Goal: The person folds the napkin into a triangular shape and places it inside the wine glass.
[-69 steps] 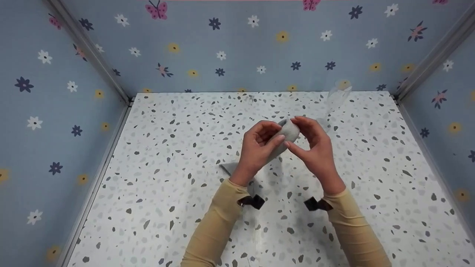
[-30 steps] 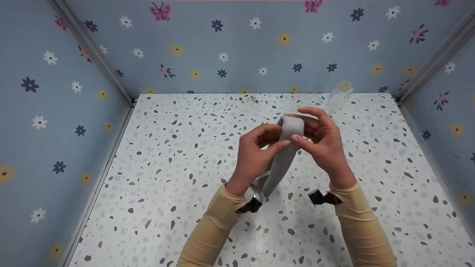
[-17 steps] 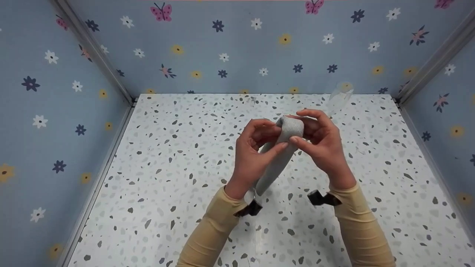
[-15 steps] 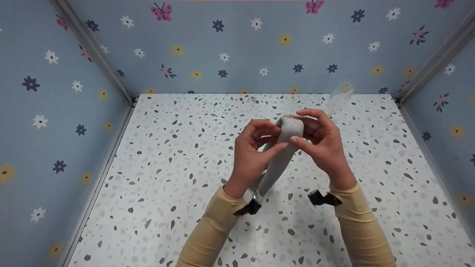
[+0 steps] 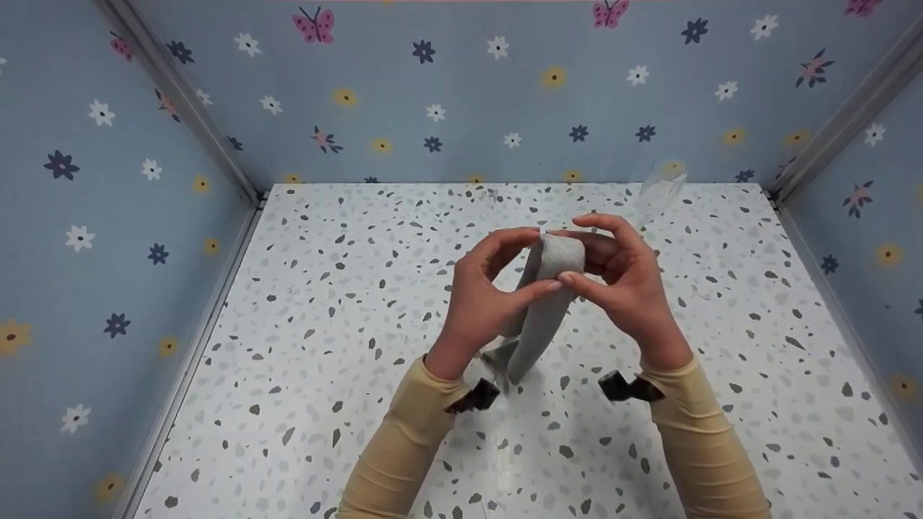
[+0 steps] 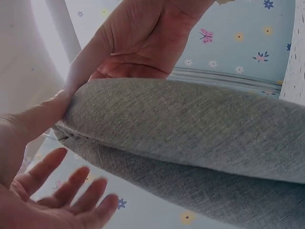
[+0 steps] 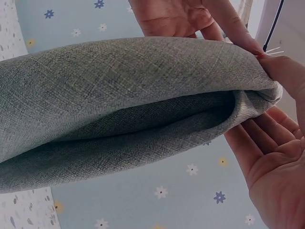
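A grey woven cloth (image 5: 551, 310), folded over at its top end, hangs between my hands above the speckled table. My right hand (image 5: 627, 285) grips the folded end, thumb in front and fingers behind. My left hand (image 5: 479, 288) has its thumb against the same end, with the index fingertip right at the cloth's upper edge. In the left wrist view, the left fingers (image 6: 71, 195) sit spread just below the grey cloth (image 6: 190, 124). The right wrist view shows a deep hollow in the cloth (image 7: 119, 67). Thin white strands (image 7: 274, 50) stick out by the thumbs.
A clear see-through thing (image 5: 662, 191) stands at the back right, near the flowered back wall (image 5: 469, 94). Side walls (image 5: 72, 274) flank the white speckled table (image 5: 324, 404). A small black camera (image 5: 627, 387) sits on the right wrist.
The cloth first slanted toward the left, then swung to hang more upright. Lately the left index finger has shifted up to the cloth's top edge, and the folded end has dropped slightly.
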`<state>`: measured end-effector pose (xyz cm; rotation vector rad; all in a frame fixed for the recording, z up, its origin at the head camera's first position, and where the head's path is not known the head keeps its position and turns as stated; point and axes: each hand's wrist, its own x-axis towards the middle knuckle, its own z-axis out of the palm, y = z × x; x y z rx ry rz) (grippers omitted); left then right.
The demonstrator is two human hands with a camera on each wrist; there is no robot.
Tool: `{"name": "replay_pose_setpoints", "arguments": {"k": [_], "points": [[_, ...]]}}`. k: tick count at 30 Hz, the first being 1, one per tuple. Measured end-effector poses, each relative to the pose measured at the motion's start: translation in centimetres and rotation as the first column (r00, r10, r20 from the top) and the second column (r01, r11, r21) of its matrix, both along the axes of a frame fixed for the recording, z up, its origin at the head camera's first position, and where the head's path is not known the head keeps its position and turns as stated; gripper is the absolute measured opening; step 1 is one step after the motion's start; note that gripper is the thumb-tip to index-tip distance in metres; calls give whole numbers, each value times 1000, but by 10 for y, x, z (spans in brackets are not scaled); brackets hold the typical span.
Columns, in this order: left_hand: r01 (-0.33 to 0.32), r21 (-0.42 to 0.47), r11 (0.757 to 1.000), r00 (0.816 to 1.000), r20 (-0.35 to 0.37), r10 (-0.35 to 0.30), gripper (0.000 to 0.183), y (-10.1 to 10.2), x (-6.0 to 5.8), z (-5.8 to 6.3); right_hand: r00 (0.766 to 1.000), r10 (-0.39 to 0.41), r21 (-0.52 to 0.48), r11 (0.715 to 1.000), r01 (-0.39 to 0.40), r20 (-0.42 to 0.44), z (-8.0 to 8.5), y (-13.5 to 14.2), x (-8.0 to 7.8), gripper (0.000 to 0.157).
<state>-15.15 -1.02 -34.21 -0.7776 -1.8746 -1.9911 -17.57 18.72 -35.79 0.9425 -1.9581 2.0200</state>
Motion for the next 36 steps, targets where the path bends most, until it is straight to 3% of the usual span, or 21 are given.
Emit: {"name": "replay_pose_setpoints", "arguments": {"k": [3,9,17,23,29,36], "points": [[81,14,997,997,13,-81,50,-1,-2,-1,1000,3,9,1000,-3,6,-1,0,1,55],[122,-28,992,993,3,-122,50,-1,-7,-2,999,2,7,1000,-2,35,-1,1,0,54],[86,-18,996,996,5,-86,43,1,-11,-4,994,71,-39,997,-68,87,-1,1,-3,50],[56,22,998,998,30,-57,42,1,-10,-7,981,142,-77,988,-133,129,-3,4,-5,31],[81,24,996,996,30,-82,42,1,-9,-7,948,261,-161,959,-233,182,-9,15,-10,25],[110,30,993,992,63,-112,43,0,-9,-8,948,283,-110,957,-269,145,-15,22,-16,30]]}}
